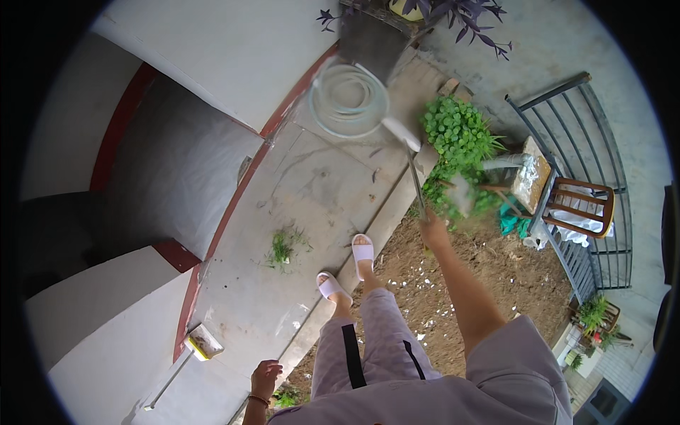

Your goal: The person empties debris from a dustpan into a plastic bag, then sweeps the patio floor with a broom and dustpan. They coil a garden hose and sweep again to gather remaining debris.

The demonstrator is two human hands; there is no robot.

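My right hand (435, 234) is closed around the handle of a long-handled tool (415, 178), probably a broom. Its blurred white head (401, 134) is at the far end, by the edge of the concrete walkway (313, 175) and beside a coil of pale hose (349, 101). Held low at my left side, my left hand (265, 374) has loosely bent fingers and nothing in it. A small heap of pulled grass (281, 247) lies on the concrete in front of my feet.
A long-handled dustpan (204, 342) lies by the white wall at left. Leafy green plants (459, 127) grow along the soil bed (478, 271). Beyond them are a wooden chair (581, 207) and a metal railing (579, 122). A raised concrete curb (382, 218) borders the soil.
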